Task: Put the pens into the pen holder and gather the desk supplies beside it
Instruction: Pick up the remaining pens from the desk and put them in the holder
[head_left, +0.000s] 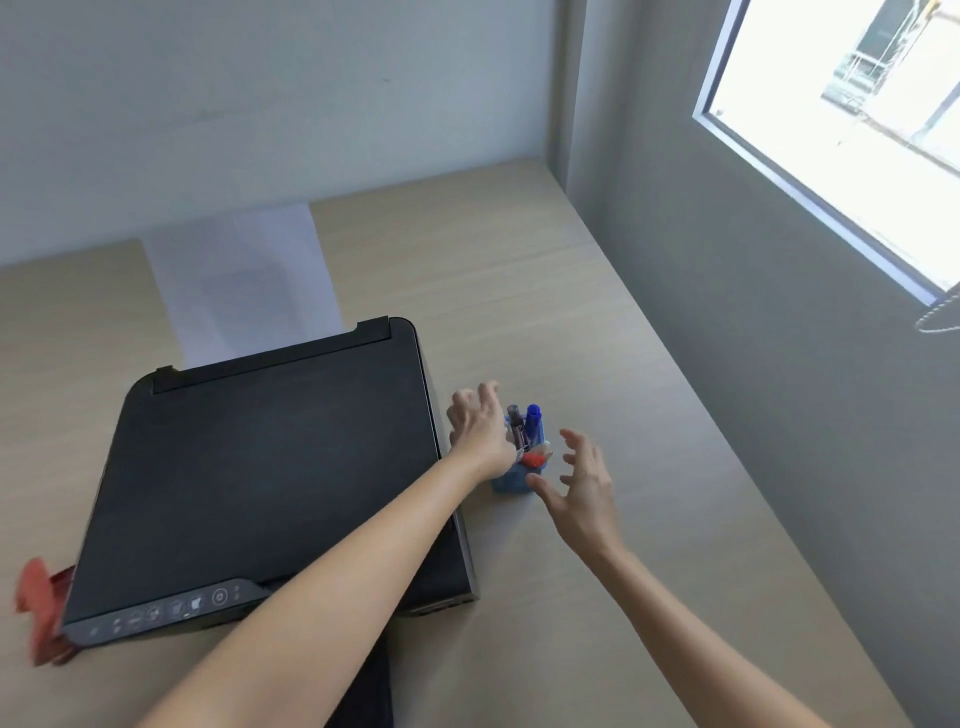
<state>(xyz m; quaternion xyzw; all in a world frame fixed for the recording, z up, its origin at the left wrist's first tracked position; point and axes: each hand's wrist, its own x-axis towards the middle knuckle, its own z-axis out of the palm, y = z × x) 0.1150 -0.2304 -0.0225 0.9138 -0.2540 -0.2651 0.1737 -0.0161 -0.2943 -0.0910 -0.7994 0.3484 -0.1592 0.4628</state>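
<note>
Pale wood tabletop (519, 291) against grey walls carries 1 black printer (270, 467); no writing is readable. Just right of it stands 1 blue holder (511, 480) with several pens (524, 426). Left hand (480, 428) curls over them, grip unclear. Right hand (584, 488) hovers beside, fingers spread wide, empty.

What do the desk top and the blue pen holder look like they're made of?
Desk: probably wood-look laminate, matte, with pale streaky grain and no gloss. Pen holder: looks like blue plastic, though blur and the left hand hide much of it.
</note>
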